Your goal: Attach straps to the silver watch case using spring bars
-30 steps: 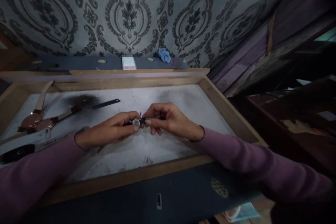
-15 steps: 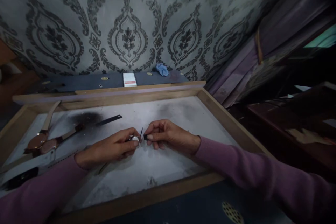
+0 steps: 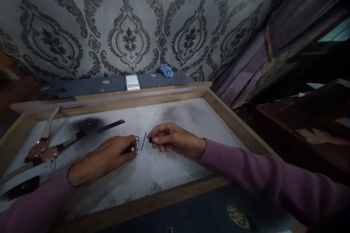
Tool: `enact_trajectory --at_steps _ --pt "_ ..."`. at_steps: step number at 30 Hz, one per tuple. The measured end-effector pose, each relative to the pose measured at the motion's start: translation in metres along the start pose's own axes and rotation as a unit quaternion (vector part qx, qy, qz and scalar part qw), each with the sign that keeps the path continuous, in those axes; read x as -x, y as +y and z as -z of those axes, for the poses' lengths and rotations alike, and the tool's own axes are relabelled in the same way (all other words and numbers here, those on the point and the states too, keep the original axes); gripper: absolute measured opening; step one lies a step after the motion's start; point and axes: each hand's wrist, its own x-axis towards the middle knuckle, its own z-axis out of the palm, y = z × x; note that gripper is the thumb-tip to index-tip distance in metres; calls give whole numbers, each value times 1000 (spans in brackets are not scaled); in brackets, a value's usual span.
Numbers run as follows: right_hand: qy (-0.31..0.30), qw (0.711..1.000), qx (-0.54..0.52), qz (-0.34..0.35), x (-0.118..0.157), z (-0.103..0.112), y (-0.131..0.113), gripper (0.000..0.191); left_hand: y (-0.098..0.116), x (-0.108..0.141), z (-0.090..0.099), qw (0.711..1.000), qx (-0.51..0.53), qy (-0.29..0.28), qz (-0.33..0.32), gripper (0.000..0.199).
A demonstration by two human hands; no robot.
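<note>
My left hand (image 3: 109, 156) is closed round a small silver watch (image 3: 133, 149); only its shiny edge shows past the fingertips, and a dark curved piece sticks out by the index finger. A short way to the right, my right hand (image 3: 172, 139) pinches a small black block-like piece (image 3: 151, 140) between thumb and fingers. Between the hands is a thin dark rod (image 3: 143, 141), apart from both. Left of my left hand, two watches with brownish round faces, a larger watch (image 3: 37, 149) and a smaller watch (image 3: 50, 153), lie with their straps spread.
A wooden-rimmed tray (image 3: 161, 199) with a pale floor surrounds the work. In it lie a dark flat blade (image 3: 111, 126) and a black-faced watch (image 3: 23, 187) with a pale strap. Behind the rim are a small box (image 3: 132, 82) and a blue crumpled cloth (image 3: 166, 70).
My left hand has drawn back left and turned its back upward, so the white watch face is hidden. My right hand keeps the black piece, almost still. The view has shifted slightly.
</note>
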Motion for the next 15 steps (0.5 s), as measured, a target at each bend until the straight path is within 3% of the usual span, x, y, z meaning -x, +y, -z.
enact_trajectory --at_steps 6,11,15 --pt "17 1000 -22 -2 4 2 -1 12 -4 -1 2 983 -181 16 -24 12" --pt "23 999 -44 3 6 1 -6 11 -9 2 6 979 -204 10 -26 11" --pt "40 997 -69 17 8 1 -13 11 -1 9 11 973 -227 36 -24 8"
